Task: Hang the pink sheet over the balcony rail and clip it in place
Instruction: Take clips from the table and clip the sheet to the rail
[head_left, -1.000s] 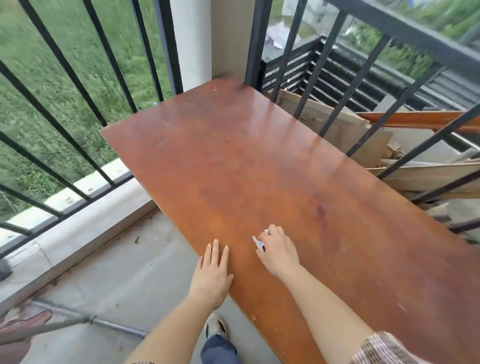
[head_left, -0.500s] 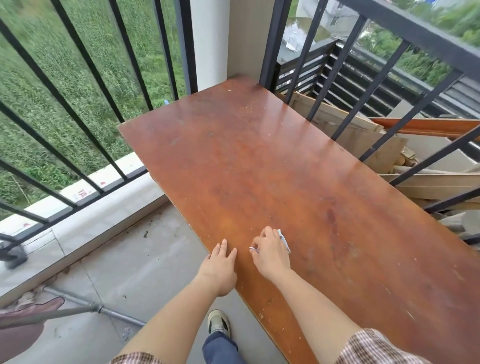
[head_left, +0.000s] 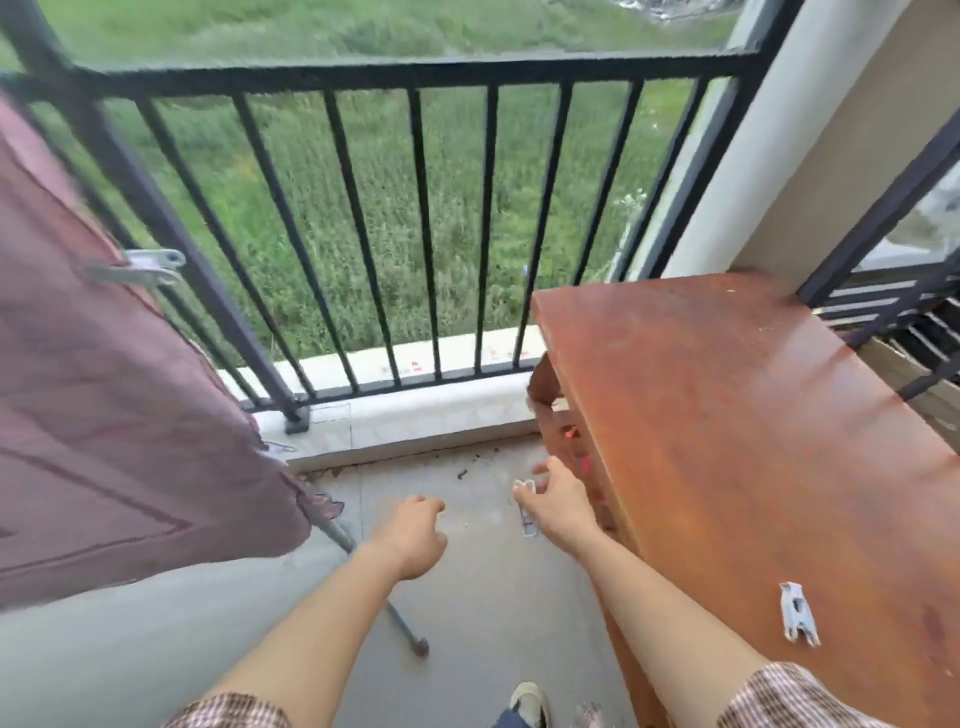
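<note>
Balcony floor (head_left: 483, 597) — clip (head_left: 525, 506) in right grip (head_left: 553, 506).

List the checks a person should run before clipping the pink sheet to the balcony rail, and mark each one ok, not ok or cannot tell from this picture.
1. Clip in hand: the right hand holds a white clip. Ok.
2. Left hand free to steady the cloth: holds nothing. Ok.
3. Pink sheet draped on the rail: it hangs at the left. Ok.
4. Clip already fixed on the sheet: one shows near its edge. Ok.
5. Spare clip on the wooden table. Ok.
6. Sheet hanging evenly: blurred. Cannot tell.
</note>
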